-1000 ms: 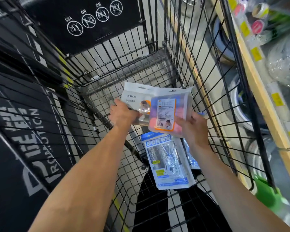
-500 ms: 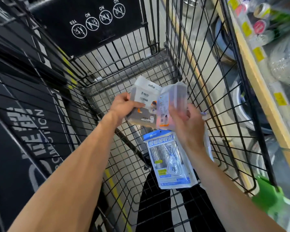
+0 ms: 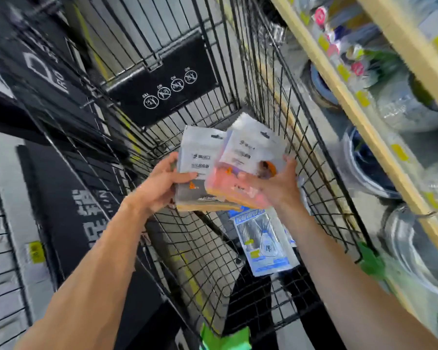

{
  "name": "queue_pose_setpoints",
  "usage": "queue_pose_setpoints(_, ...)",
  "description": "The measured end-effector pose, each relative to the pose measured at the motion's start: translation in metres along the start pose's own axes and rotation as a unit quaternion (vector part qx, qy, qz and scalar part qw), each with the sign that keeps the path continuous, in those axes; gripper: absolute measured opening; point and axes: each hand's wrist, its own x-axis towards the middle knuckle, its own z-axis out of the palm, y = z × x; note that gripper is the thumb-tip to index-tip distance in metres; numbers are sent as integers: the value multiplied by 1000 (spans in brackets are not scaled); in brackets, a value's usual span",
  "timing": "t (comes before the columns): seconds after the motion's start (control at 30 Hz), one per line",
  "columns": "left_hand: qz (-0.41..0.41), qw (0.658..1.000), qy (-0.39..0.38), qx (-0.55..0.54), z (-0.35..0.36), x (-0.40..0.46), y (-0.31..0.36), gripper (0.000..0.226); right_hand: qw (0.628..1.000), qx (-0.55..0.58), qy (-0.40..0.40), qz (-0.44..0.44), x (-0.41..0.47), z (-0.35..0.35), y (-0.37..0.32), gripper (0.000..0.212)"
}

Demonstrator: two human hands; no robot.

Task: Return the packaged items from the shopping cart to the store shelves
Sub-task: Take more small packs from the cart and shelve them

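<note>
Plastic packs may slip: the left hand (image 3: 159, 184) pinches a grey pack (image 3: 200, 170), the right hand (image 3: 276, 189) grasps a pink pack (image 3: 240, 183) above the cart (image 3: 271, 102), a blue pack (image 3: 261, 242) still inside.

Both bare forearms reach forward, close together. The left hand (image 3: 159, 185) and right hand (image 3: 276, 185) each grip a packet.
</note>
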Motion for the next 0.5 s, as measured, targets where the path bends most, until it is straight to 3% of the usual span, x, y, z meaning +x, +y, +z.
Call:
queue_pose_setpoints(0.1,13,1000,-18,0,-3,-23,25,68,996,19,-45,-70,-33,-1,-29,50)
queue_pose_setpoints(0.23,49,993,-102,-10,21,-53,80,83,990,34,-41,-130,-72,-25,-90,22)
queue_pose_setpoints(0.4,114,982,-145,26,110,-69,146,77,993,76,11,-95,-108,-98,-136,39)
queue_pose_setpoints(0.5,145,972,-181,46,187,-77,172,74,985,128,68,-98,-136,-155,-156,25)
